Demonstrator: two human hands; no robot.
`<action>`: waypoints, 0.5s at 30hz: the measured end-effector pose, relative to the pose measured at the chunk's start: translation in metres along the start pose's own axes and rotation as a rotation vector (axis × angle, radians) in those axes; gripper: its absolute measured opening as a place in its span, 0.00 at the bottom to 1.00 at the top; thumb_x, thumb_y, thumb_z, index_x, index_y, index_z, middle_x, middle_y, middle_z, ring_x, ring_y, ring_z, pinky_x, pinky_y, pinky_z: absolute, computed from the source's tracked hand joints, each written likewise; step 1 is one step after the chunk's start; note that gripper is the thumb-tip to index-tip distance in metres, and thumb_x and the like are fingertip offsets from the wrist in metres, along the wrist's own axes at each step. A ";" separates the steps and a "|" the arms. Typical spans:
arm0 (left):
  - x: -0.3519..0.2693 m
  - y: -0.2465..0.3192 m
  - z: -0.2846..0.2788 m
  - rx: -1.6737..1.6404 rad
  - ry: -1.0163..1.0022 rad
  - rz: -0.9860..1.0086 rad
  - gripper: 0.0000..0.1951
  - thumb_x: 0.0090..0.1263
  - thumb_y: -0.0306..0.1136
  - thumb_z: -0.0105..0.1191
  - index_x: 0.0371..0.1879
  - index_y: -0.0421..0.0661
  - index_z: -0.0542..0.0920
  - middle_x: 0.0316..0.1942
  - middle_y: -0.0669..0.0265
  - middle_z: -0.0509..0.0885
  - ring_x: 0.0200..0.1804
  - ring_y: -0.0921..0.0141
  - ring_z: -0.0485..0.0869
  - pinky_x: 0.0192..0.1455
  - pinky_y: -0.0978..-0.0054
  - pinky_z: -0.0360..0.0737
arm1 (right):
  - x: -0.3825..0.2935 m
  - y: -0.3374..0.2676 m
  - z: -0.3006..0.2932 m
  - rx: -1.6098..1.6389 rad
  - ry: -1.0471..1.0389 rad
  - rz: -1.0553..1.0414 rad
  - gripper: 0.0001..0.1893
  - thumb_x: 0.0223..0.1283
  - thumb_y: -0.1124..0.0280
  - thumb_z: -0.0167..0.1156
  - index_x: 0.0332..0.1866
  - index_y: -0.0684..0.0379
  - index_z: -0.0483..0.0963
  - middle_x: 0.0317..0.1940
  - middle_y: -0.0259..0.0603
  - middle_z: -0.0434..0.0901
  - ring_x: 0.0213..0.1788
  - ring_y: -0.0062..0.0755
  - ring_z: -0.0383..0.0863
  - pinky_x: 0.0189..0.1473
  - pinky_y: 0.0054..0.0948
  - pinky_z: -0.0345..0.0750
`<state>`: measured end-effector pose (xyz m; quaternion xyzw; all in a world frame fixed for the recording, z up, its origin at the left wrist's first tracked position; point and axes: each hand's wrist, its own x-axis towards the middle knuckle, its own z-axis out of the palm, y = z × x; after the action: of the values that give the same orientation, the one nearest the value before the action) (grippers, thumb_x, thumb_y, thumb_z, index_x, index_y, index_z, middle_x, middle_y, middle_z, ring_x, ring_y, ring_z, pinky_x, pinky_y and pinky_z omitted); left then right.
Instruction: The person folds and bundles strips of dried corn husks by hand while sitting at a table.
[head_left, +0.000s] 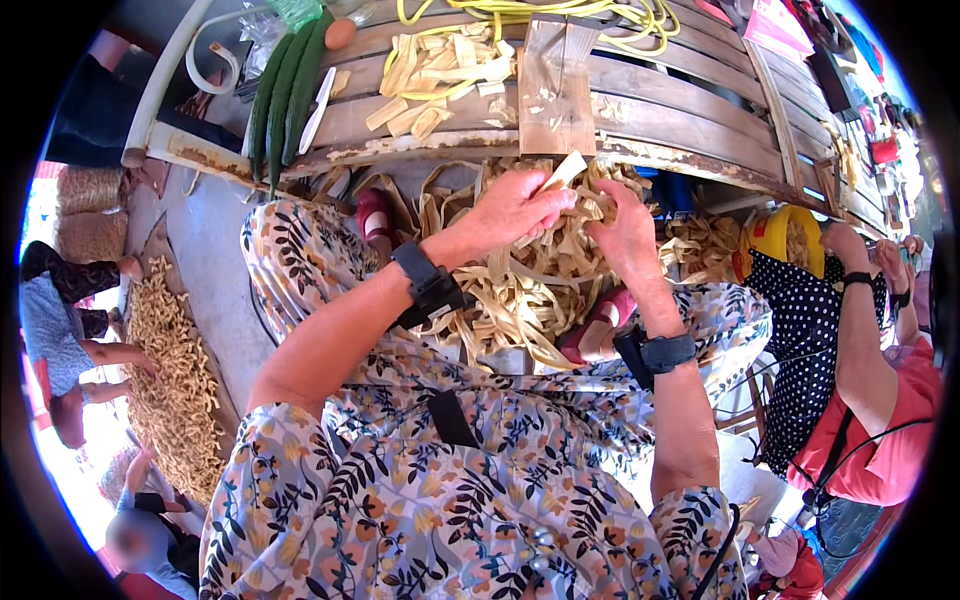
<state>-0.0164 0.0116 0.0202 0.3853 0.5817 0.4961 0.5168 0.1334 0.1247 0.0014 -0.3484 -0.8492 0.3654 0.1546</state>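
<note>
My left hand (525, 204) grips a short pale strip (566, 171) of dried plant material, its end sticking up past the thumb. Close by on the right, my right hand (624, 229) has its fingers apart and curved, with nothing visible between them. Both hands are above a large heap of pale, curled dried strips (517, 307) between my feet. Part of the heap is hidden by the hands and forearms. Just beyond the hands, a wooden board (555, 124) lies over the edge of a slatted bench, with a few pale chips on it.
The slatted wooden bench (682, 101) has a rusty metal edge. On it are flat pale strips (442, 60), a yellow cord (622, 26), long green cucumbers (281, 97), a brown egg (340, 34) and a white knife-shaped tool (318, 111). Co-workers sit nearby, one beside a yellow bucket (806, 225).
</note>
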 end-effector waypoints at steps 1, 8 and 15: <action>0.001 -0.003 0.001 0.118 0.010 0.029 0.11 0.69 0.36 0.46 0.33 0.39 0.75 0.18 0.73 0.70 0.21 0.82 0.67 0.22 0.82 0.65 | -0.003 0.003 -0.001 -0.075 0.013 -0.014 0.22 0.45 0.76 0.60 0.51 0.64 0.70 0.46 0.47 0.77 0.49 0.38 0.77 0.52 0.29 0.72; 0.001 -0.024 0.012 0.634 0.094 0.497 0.11 0.69 0.37 0.47 0.31 0.40 0.74 0.18 0.68 0.71 0.24 0.79 0.71 0.26 0.76 0.68 | -0.008 -0.044 -0.029 0.701 -0.169 0.167 0.12 0.54 0.73 0.61 0.43 0.64 0.75 0.25 0.35 0.79 0.24 0.15 0.73 0.27 0.16 0.70; -0.038 0.007 -0.010 -0.097 -0.135 -0.019 0.09 0.68 0.35 0.49 0.35 0.42 0.77 0.21 0.75 0.72 0.24 0.81 0.68 0.27 0.84 0.65 | -0.028 -0.042 -0.048 0.669 -0.121 -0.028 0.09 0.56 0.75 0.59 0.43 0.63 0.76 0.35 0.34 0.79 0.38 0.17 0.76 0.41 0.18 0.73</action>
<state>-0.0204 -0.0250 0.0352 0.3867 0.5244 0.4918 0.5775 0.1576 0.1092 0.0642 -0.2444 -0.6948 0.6415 0.2147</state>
